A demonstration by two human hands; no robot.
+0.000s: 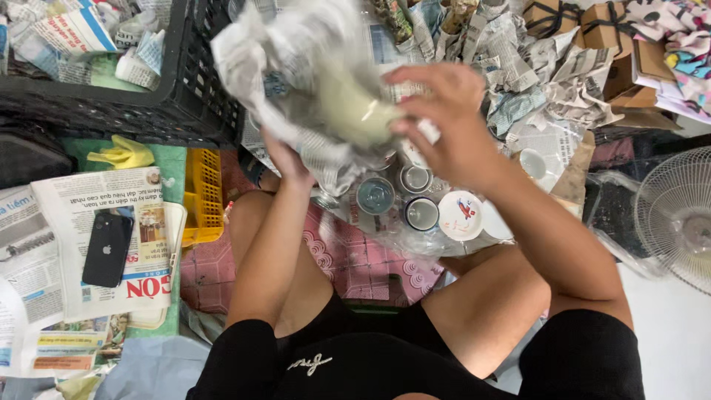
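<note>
Nearest: bare knees and black shorts [415, 363], seated over a pink patterned mat [355, 267].

Left side of the floor: spread newspaper sheets [74, 215], with a black phone [108, 250] lying face down on them. Just beyond, a yellow plastic basket [202, 196] and a yellow cloth [122, 154].

Between the knees, on clear plastic sheeting: small ceramic cups [375, 195], rims up, close together, and a white saucer [460, 215] with a red-and-blue mark at their right.

Mid-air above the cups: pale cream ceramic piece [355, 111], blurred, exact shape not readable, half wrapped in crumpled newspaper wrap [289, 74].
- left hand [285, 159]: under the bundle, mostly hidden by paper; pressed up against the wrap's lower edge; finger position cannot be told.
- right hand [444, 122]: at the bundle's right end, fingers curled and pinching the wrap where the pale piece shows; piece lying left of this hand and above the left hand, held between the two.

Right edge: white fan [678, 215] with a wire guard.

Farther left: black plastic crate [148, 104] filled with crumpled paper.

Farthest, top right: heap of crumpled newspaper [533, 67], brown cardboard boxes [592, 22] tied with dark ribbon, patterned fabric [685, 37].
</note>
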